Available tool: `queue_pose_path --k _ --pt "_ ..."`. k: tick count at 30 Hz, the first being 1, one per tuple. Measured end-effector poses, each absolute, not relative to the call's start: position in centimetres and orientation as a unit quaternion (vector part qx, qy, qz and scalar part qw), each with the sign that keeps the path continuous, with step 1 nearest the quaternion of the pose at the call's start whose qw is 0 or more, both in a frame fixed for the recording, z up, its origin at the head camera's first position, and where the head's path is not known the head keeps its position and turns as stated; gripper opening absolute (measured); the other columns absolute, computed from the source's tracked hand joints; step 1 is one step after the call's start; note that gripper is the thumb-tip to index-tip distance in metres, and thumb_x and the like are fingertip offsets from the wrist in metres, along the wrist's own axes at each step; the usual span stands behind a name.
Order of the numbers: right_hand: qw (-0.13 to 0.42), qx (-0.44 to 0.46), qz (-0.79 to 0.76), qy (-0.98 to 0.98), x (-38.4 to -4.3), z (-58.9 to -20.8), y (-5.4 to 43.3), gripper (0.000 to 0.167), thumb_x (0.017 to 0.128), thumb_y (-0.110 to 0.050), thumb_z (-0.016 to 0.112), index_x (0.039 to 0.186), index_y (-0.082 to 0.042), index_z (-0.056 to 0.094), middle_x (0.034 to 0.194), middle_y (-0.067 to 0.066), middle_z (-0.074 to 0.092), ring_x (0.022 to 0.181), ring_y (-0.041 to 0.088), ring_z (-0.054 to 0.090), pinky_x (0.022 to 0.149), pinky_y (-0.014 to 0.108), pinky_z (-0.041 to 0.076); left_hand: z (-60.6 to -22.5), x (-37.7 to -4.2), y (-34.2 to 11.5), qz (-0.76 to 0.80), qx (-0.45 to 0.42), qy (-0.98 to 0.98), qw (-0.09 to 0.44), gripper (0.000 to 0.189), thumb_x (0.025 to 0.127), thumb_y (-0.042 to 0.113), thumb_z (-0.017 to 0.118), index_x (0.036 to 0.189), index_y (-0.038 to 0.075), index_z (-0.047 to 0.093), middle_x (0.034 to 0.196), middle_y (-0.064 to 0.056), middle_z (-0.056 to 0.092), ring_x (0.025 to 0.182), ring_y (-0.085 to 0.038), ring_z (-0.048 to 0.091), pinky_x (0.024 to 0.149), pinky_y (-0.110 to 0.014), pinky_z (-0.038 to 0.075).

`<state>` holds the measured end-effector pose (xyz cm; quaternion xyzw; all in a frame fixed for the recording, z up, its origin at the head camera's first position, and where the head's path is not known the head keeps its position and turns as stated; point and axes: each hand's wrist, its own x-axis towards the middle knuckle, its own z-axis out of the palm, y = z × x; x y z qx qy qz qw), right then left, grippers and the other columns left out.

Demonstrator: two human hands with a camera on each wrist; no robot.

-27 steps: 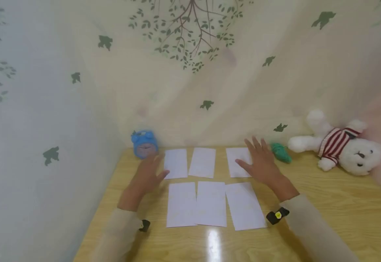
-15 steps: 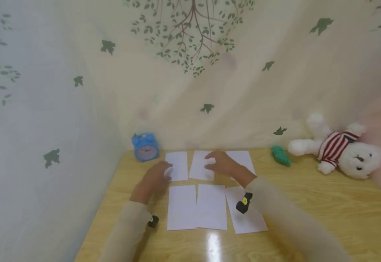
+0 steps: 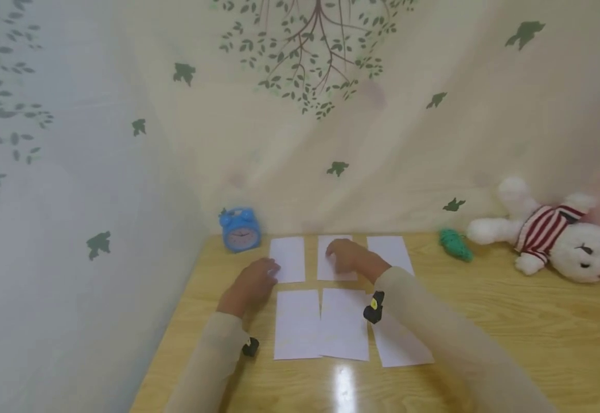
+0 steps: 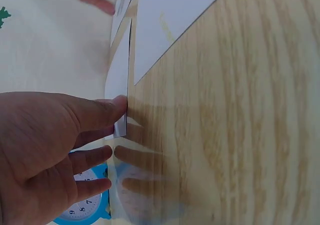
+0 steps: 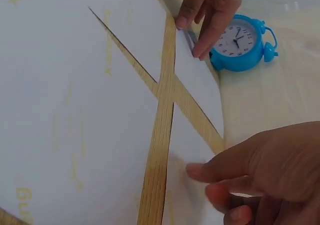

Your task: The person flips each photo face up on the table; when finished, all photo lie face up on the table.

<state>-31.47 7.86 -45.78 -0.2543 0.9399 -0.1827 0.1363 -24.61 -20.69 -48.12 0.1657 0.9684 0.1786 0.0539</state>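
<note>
At the back left of the table, my left hand point(image 3: 253, 281) pinches the outer edge of the back-left paper sheet point(image 3: 288, 258). Its thumb point(image 4: 117, 105) lies on the sheet in the left wrist view, while the other fingers spread apart. Over the back-middle sheet point(image 3: 331, 267) is my right hand point(image 3: 349, 255), its fingers loosely bent; in the right wrist view thumb and fingertips sit apart, close to or on the paper. A third back sheet point(image 3: 388, 249) lies partly behind the right forearm. Three front sheets, including the middle one point(image 3: 345, 327), lie nearer me.
A blue alarm clock point(image 3: 241, 231) stands at the back left, near the left hand. Toward the right are a green bundle point(image 3: 456, 245) and a white plush bear point(image 3: 584, 252) in a striped top. A printed curtain point(image 3: 279, 172) hangs behind the wooden table point(image 3: 511, 327).
My right hand has swung left from the back-right sheet to the back-middle one, which has shifted right, widening its gap from the left sheet. My left hand has moved onto the back-left sheet's edge.
</note>
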Motion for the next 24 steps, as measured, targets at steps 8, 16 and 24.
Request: queue_pose_path --k 8,16,24 --pt "0.229 -0.101 -0.591 0.767 -32.3 -47.7 4.1 0.053 0.098 0.001 0.056 0.150 0.008 0.047 0.078 0.012 0.065 0.054 0.009 0.051 0.050 0.021 0.040 -48.1 -24.8 -20.0 0.179 0.142 0.972 0.062 0.035 0.106 0.012 0.058 0.140 0.004 0.064 0.153 -0.020 0.058 0.145 -0.039 0.052 0.125 -0.053 0.038" --pt "0.227 0.003 -0.698 0.679 -32.0 -47.2 2.7 0.056 0.095 0.004 0.048 0.150 0.010 0.038 0.078 0.002 0.057 0.056 0.006 0.049 0.049 0.018 0.041 -47.4 -24.6 -19.3 0.205 0.151 0.966 0.052 0.035 0.105 0.008 0.058 0.139 0.003 0.063 0.152 -0.021 0.059 0.147 -0.041 0.051 0.125 -0.054 0.036" --pt "0.219 0.037 -0.711 0.667 -32.5 -47.6 1.2 0.033 0.088 0.006 0.047 0.064 -0.016 0.040 0.054 -0.007 0.040 0.045 0.004 0.032 0.042 0.019 0.027 -47.5 -25.1 -19.5 0.180 0.145 0.971 0.059 0.041 0.105 0.010 0.059 0.145 0.002 0.059 0.149 -0.020 0.062 0.143 -0.041 0.055 0.124 -0.053 0.039"
